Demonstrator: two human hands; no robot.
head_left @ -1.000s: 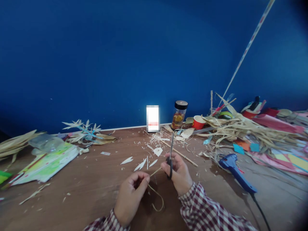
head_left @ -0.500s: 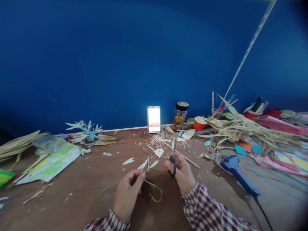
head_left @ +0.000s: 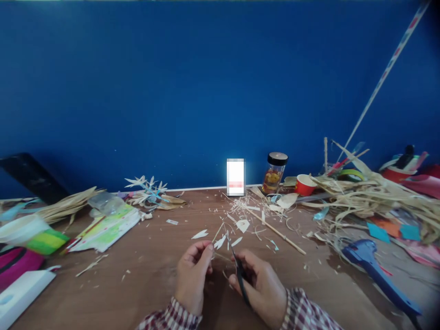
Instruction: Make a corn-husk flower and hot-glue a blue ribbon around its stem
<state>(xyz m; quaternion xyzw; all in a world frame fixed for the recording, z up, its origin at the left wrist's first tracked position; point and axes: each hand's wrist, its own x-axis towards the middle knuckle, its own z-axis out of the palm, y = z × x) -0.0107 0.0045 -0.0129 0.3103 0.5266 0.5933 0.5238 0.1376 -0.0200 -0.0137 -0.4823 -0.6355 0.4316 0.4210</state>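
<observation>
- Left hand (head_left: 194, 275), lower middle of the frame: thumb and forefinger pinch a thin straw-coloured strip (head_left: 222, 257), likely gripped near the fingertips so that a free length stays within reach of the blades.
- Right hand (head_left: 270, 279), just right of it: closed around dark-handled scissors (head_left: 242, 280), blades pointing up the frame and toward the strip, a hold that seems to suit snipping. Whether the blades touch the strip, or the right fingers also hold it, I cannot tell.
- White leaf-shaped pieces (head_left: 220, 242) lie on the table (head_left: 151, 279) just above the hands, perhaps kept close for easy picking.
- A pale stick (head_left: 282, 234) slants right of centre, near scattered trimmings (head_left: 240, 205).
- The blue glue gun (head_left: 374, 270) rests at lower right, probably there for the right hand.
- Bundled dry strips (head_left: 371, 188) are heaped at right, seemingly pushed aside as stock.
- Labels: the lidded jar (head_left: 273, 178) shows no readable brand; marks on the red cup (head_left: 305, 185) are too small to read. The upright white rectangle (head_left: 236, 176) at centre is pixelated, its content hidden.
</observation>
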